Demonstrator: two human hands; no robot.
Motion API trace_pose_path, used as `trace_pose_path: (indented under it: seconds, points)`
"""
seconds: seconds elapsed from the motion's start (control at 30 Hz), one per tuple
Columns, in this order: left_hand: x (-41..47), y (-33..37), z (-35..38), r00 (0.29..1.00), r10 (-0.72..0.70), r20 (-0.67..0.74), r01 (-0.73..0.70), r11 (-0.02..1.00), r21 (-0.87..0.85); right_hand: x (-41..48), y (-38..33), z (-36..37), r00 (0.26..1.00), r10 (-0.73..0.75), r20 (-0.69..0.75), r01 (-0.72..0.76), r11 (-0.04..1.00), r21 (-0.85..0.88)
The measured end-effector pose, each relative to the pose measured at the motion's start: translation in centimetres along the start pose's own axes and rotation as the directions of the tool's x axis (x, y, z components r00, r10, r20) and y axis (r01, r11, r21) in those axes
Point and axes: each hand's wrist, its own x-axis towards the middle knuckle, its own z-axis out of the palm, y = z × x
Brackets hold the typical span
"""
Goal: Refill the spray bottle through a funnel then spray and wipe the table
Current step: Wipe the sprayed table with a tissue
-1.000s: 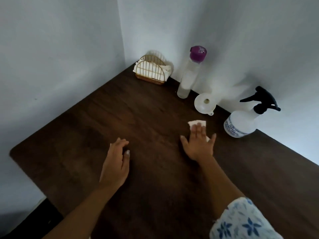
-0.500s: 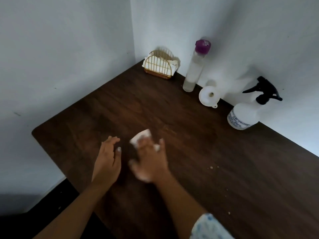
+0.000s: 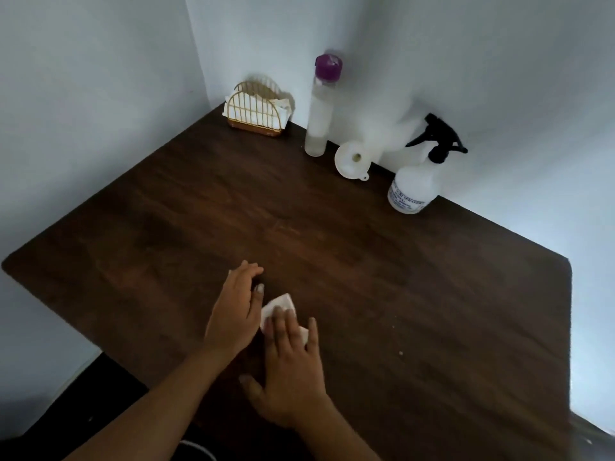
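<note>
My right hand (image 3: 291,371) lies flat on a folded white tissue (image 3: 279,303), pressing it onto the dark wooden table (image 3: 366,261) near the front. Only the tissue's far corner and right edge show past the fingers. My left hand (image 3: 237,311) rests palm down on the table just left of it, fingers together, holding nothing. The white spray bottle (image 3: 414,184) with a black trigger head stands against the back wall on the right. A white funnel (image 3: 352,160) lies beside it. A tall clear bottle (image 3: 320,108) with a purple cap stands left of the funnel.
A gold wire napkin holder (image 3: 258,112) with white napkins sits in the back corner. Walls close off the table's left and back sides. A few small crumbs (image 3: 401,353) lie on the wood right of my hands. The table's right edge (image 3: 569,294) drops off.
My right hand has slid the tissue from near the spray bottle across the table toward me, ending next to my left hand. My left hand stayed put. The view shifted.
</note>
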Motion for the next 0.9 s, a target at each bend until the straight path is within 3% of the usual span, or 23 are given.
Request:
trace_pose_path:
  seconds: [0.07,0.1,0.17,0.27,0.37,0.47,0.57,0.63,0.67,0.73,0.8,0.9]
  points:
    - [0.1,0.7,0.8,0.999,0.016,0.027,-0.016,1.0,-0.021,1.3,0.9,-0.6,0.997,-0.071,0.001,0.071,0.997,-0.004]
    - [0.0,1.0,1.1,0.999,0.034,0.037,-0.033,0.999,-0.022,2.1,2.8,-1.4,0.999,-0.039,-0.027,0.039,0.999,-0.015]
    - [-0.2,1.4,1.6,0.996,0.064,0.062,-0.063,0.998,-0.007,3.1,8.5,-2.9,0.982,0.174,-0.078,-0.176,0.984,-0.01]
    - [-1.0,2.0,2.2,0.991,0.076,0.114,-0.076,0.997,-0.006,0.5,17.8,-4.2,0.836,0.547,-0.039,-0.544,0.836,0.068]
    - [-1.7,2.4,2.7,0.986,0.091,0.142,-0.092,0.996,-0.003,-5.1,20.4,-3.0,0.742,0.67,0.003,-0.668,0.74,0.081]
    - [-1.9,2.9,3.5,0.984,0.077,0.16,-0.077,0.997,-0.009,-8.3,13.4,-0.4,0.817,0.576,-0.028,-0.569,0.813,0.126]
    - [-1.9,4.1,4.6,0.976,0.122,0.178,-0.116,0.992,-0.043,-8.4,4.9,1.2,0.96,0.267,-0.079,-0.263,0.963,0.057]
    - [-1.6,4.7,4.9,0.969,0.151,0.196,-0.143,0.988,-0.053,-6.9,4.0,0.4,0.985,0.149,-0.085,-0.148,0.989,0.028]
    - [-1.5,4.9,4.9,0.967,0.162,0.198,-0.154,0.987,-0.053,-5.9,5.6,-0.5,0.982,0.164,-0.09,-0.163,0.986,0.02]
    - [-1.3,5.0,4.9,0.966,0.164,0.199,-0.158,0.986,-0.044,-5.0,10.7,-1.8,0.932,0.355,-0.07,-0.351,0.935,0.056]
    - [-1.4,5.0,4.8,0.968,0.149,0.204,-0.144,0.989,-0.04,-6.4,16.0,-2.3,0.8,0.599,-0.039,-0.592,0.798,0.111]
    - [-1.6,5.0,4.9,0.965,0.146,0.218,-0.139,0.989,-0.044,-11.3,18.6,-1.4,0.659,0.751,0.035,-0.746,0.647,0.157]
